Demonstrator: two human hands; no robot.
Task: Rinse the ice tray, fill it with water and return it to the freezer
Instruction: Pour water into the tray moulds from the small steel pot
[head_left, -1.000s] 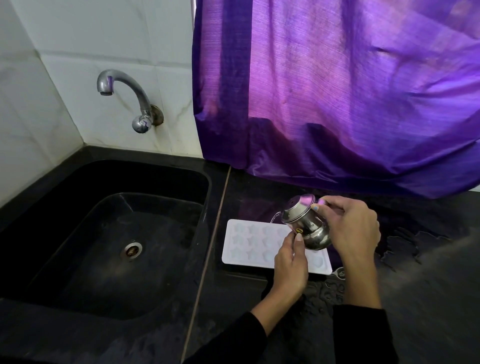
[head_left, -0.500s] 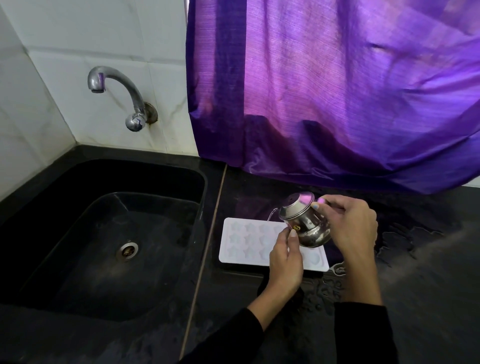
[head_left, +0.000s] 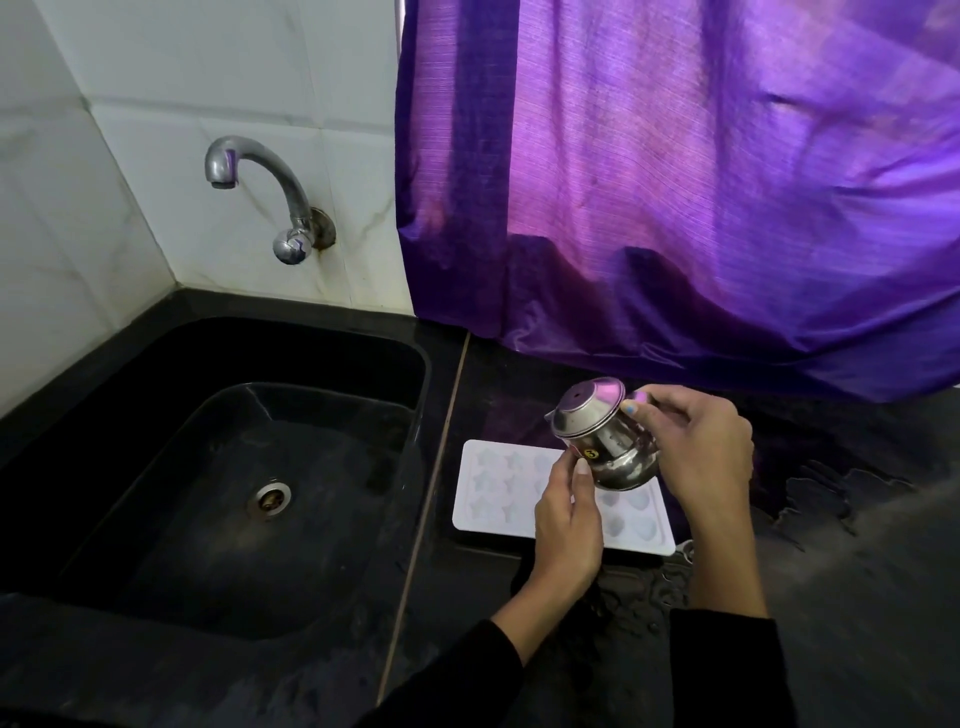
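Observation:
A white ice tray (head_left: 498, 486) with star-shaped cells lies flat on the black counter, just right of the sink. Above it a small steel jug (head_left: 605, 434) with a spout is tilted to the left. My right hand (head_left: 698, 447) grips the jug from the right, thumb near its lid. My left hand (head_left: 569, 514) steadies the jug from below and in front, fingertips on its lower side, and hides part of the tray. I cannot make out any water stream.
The black sink (head_left: 218, 467) with its drain (head_left: 270, 497) fills the left. A steel tap (head_left: 260, 192) juts from the white tiled wall. A purple curtain (head_left: 701, 182) hangs over the back of the counter. Spilled water (head_left: 831, 499) wets the counter at right.
Both hands and the jug have stayed over the tray. The jug's position has barely shifted; the view itself has moved a little.

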